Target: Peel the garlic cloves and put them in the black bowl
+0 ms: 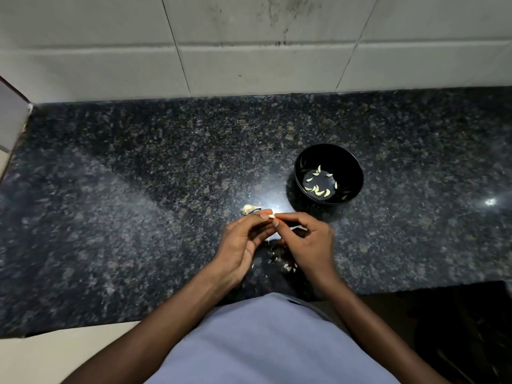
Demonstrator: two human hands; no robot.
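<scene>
My left hand point(243, 242) and right hand point(307, 239) meet fingertip to fingertip above the tabletop point(138, 189), just nearer me than the black bowl point(329, 173). Both forearms converge from the lower edge of view, wrists bent slightly inward. Left thumb and forefinger pinch a garlic clove point(271, 216); right thumb and forefinger grip the same clove from the other side, the remaining right fingers curled beneath. The clove is too small for me to tell its long axis or which way its tip points. Peeled cloves point(318, 187) lie scattered on the bowl's floor, curved, pointing in mixed directions. A garlic bulb remnant point(249, 209) rests on the tabletop left of the bowl, just beyond my left fingertips, its stem pointing toward the bowl. Skin scraps point(288, 266) lie under my right hand.
</scene>
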